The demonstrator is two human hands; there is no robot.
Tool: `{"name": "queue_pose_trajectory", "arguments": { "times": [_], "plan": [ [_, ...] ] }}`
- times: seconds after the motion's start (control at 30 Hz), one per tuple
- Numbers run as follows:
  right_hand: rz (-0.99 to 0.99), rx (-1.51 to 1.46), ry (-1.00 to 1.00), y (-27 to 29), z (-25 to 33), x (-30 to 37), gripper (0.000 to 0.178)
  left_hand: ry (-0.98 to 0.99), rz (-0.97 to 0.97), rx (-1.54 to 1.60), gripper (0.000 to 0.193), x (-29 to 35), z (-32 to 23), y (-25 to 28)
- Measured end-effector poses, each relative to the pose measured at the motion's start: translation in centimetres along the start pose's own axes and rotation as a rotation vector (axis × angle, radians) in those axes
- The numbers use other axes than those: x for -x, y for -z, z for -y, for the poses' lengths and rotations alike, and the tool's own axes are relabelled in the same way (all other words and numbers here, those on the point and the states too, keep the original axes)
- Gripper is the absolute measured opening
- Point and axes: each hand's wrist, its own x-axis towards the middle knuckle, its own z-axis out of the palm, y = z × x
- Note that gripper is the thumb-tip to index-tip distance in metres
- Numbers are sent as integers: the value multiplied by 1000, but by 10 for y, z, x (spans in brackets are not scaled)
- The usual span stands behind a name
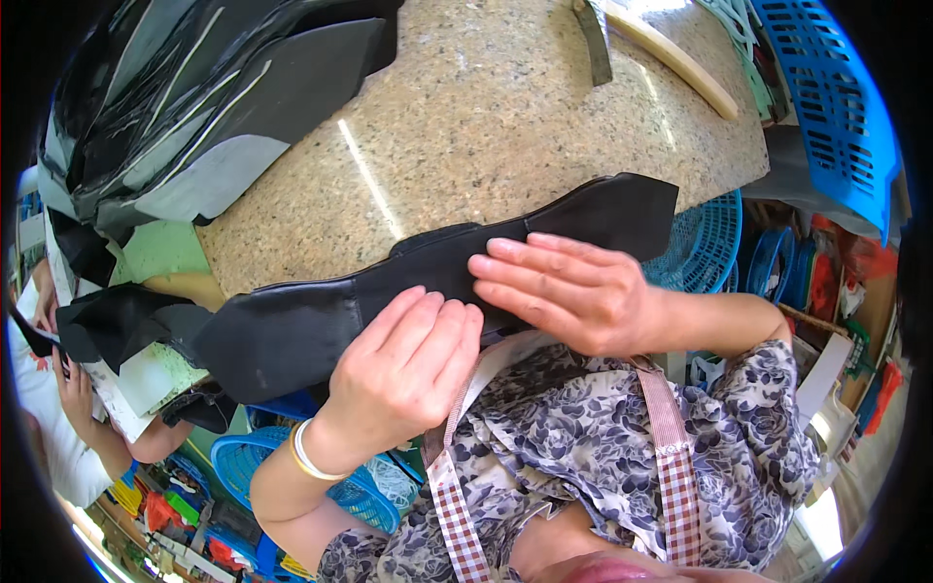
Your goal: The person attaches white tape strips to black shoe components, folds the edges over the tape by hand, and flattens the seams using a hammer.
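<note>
A long black leather-like piece (428,264) with stitched seams lies along the near edge of the speckled stone slab (486,117). Its wide left end hangs past the slab. My left hand (408,360), below a wrist with bangles, rests on the middle of the piece, fingers stretched and close together. Just right of it, my right hand (569,291) lies flat on the same piece with its fingers straight. The fingertips of both hands almost meet. Neither hand grips anything that shows.
Black and grey cut pieces (262,117) are heaped at the far left. A hammer (671,58) lies at the far right, beside a blue basket (826,97). More blue baskets (248,457) stand below the slab. At left, a co-worker's hand (76,389) handles black material.
</note>
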Motion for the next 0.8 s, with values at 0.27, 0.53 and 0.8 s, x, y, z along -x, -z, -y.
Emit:
{"name": "queue_pose_trajectory", "arguments": {
  "times": [0.27,0.53,0.8],
  "plan": [
    [98,245,-183,39,-31,34,39,233,126,208,33,3,12,16],
    [-130,-136,5,-7,-2,-9,43,323,-52,147,35,16,16,13],
    [-219,-312,-213,-27,9,-36,20,76,-114,41,30,20,15,3]
  ]
}}
